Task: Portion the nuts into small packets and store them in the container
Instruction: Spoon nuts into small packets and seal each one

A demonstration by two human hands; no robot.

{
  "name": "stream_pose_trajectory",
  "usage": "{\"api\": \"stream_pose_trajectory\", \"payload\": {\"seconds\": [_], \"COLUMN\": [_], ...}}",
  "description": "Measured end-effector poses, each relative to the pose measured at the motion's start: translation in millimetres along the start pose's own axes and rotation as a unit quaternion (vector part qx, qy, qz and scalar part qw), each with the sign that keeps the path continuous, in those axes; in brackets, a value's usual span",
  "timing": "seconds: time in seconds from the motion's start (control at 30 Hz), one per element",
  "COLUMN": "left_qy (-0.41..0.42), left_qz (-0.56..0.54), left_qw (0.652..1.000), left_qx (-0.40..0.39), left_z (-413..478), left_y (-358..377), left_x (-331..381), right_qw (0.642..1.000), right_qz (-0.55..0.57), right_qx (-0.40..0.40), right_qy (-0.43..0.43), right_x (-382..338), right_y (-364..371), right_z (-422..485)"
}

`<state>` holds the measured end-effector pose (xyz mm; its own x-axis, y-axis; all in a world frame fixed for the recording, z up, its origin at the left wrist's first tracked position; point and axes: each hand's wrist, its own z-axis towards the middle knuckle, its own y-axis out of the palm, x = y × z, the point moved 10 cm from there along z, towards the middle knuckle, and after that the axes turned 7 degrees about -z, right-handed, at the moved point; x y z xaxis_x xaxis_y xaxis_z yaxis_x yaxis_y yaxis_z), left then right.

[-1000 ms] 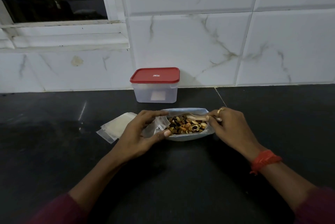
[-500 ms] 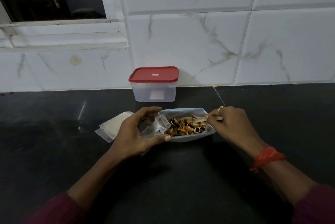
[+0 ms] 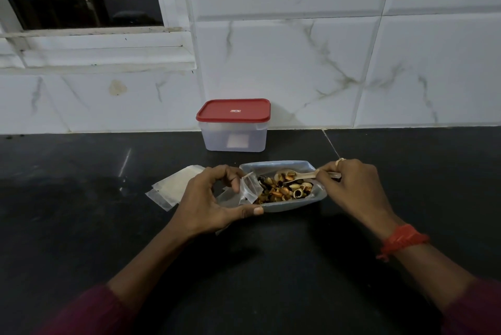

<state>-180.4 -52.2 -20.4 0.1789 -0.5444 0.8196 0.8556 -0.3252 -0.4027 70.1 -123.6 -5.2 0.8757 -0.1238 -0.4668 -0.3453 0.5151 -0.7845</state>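
Scooping nuts (image 3: 283, 190) from tray (image 3: 273, 165) between the hands with spoon (image 3: 299, 176) pinched in right hand (image 3: 355, 189), packet (image 3: 248, 189) pinched in left hand (image 3: 207, 200) beside the pile; best taken as small level loads, tipped at packet mouth; container (image 3: 234, 133) beyond, lidded.

Container (image 3: 233, 134) stands behind the nut tray (image 3: 273, 165); spare packets (image 3: 173, 188) lie left.

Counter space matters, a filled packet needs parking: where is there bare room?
Bare counter lies right of the right hand, back to the wall, and left of the empty packets. The strip nearer than the nut tray is free. Crowded: the middle, where the left hand, tray and container sit close.
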Motion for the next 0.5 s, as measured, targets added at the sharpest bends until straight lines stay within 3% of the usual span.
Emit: {"api": "stream_pose_trajectory", "payload": {"seconds": [0.5], "left_qy": [0.002], "left_qz": [-0.027], "left_qw": [0.998], "left_qx": [0.052], "left_z": [-3], "left_y": [-2], "left_x": [3], "right_qw": [0.998], "right_qz": [0.047], "right_qx": [0.043], "right_qy": [0.003], "right_x": [-16], "right_y": [-24], "right_z": [-5]}}
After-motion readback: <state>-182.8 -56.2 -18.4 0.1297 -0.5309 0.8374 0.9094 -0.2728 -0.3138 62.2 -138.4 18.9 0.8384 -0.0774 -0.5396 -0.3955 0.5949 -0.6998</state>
